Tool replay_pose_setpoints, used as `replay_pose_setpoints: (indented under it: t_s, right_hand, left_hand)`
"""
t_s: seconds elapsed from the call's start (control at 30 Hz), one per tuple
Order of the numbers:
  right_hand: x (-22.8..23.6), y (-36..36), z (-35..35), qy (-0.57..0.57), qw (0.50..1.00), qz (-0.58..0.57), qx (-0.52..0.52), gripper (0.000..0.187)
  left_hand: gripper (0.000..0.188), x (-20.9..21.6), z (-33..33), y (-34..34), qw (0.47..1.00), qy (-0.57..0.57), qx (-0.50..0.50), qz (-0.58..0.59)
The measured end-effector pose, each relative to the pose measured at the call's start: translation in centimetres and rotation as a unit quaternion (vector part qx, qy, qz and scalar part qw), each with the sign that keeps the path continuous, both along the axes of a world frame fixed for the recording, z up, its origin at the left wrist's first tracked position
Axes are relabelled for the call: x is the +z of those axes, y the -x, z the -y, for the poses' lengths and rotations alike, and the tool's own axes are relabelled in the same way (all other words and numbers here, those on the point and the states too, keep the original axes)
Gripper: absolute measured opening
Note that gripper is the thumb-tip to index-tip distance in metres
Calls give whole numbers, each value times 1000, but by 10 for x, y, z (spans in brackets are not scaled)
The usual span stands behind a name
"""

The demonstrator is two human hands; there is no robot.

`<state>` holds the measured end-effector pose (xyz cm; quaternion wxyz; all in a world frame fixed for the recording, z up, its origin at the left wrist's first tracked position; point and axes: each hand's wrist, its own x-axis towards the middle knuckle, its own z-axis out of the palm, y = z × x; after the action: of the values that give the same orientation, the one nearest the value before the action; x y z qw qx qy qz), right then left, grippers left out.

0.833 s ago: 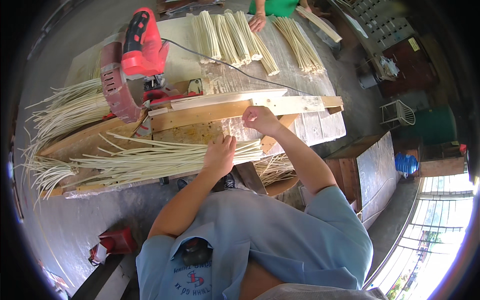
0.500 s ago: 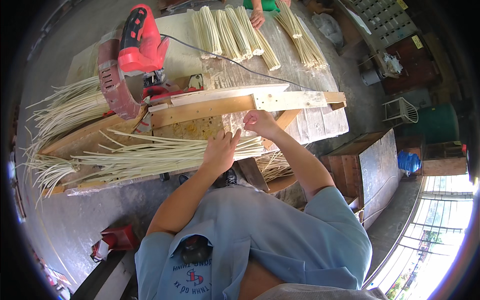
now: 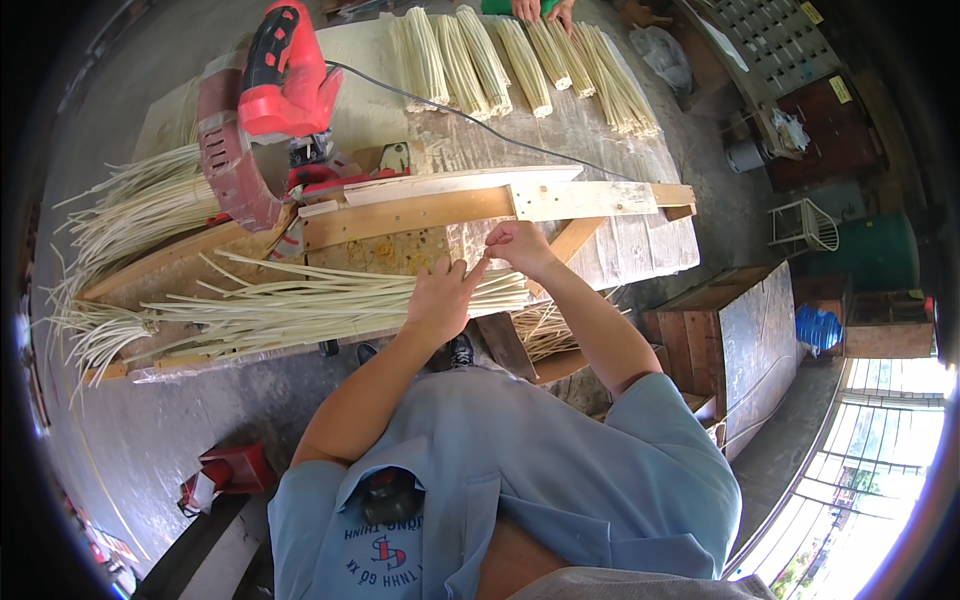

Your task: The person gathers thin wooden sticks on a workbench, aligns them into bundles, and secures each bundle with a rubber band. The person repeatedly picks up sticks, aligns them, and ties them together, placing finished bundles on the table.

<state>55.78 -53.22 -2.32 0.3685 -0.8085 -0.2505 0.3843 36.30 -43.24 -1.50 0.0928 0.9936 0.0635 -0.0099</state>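
My left hand [image 3: 441, 298] hovers over the loose pale cane strips [image 3: 330, 312], its fingers stretched toward my right hand. The left index fingertip meets the pinched fingers of my right hand [image 3: 516, 246]. Whatever lies in that pinch, if anything, is too small to make out. Both hands are near the front side of a wooden fence [image 3: 410, 217] fixed on the workbench [image 3: 620, 245]. To the left stands a red and black power saw [image 3: 285, 85] with a reddish curved guard.
Across the bench, a co-worker's hands [image 3: 562, 14] touch bundles of cut strips [image 3: 480, 60]. A black cord [image 3: 460, 118] crosses the bench from the saw. More strips [image 3: 150, 215] lie at the left; a wooden cabinet [image 3: 725, 345] stands at the right.
The co-worker's hands have shifted right, and some bundles there are spaced differently. My own hands stay nearly in place, the left index fingertip and right pinch still together.
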Motion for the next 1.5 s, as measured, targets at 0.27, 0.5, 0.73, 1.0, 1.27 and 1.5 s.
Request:
replay_pose_setpoints:
  t_s: [0.27, 0.5, 0.73, 1.0, 1.27, 1.5]
  right_hand:
    - [4, -3, 3, 4, 999, 17, 39, 14]
    - [8, 8, -7, -13, 994, 95, 55, 16]
    - [11, 17, -6, -5, 988, 152, 42, 14]
    - [2, 19, 4, -72, 987, 142, 6, 13]
    - [10, -1, 13, -241, 914, -313, -93, 13]
    - [43, -20, 18, -268, 896, -354, 1, 8]
  left_hand:
    - [97, -2, -1, 1, 1000, 4, 0, 9]
    - [88, 3, -4, 0, 1000, 17, -9, 15]
    - [98, -1, -4, -1, 1000, 5, -2, 0]
    - [92, 0, -6, -2, 999, 43, -8, 8]
    - [90, -4, -6, -2, 999, 35, -6, 10]
    - [91, -4, -8, -3, 998, 59, -7, -15]
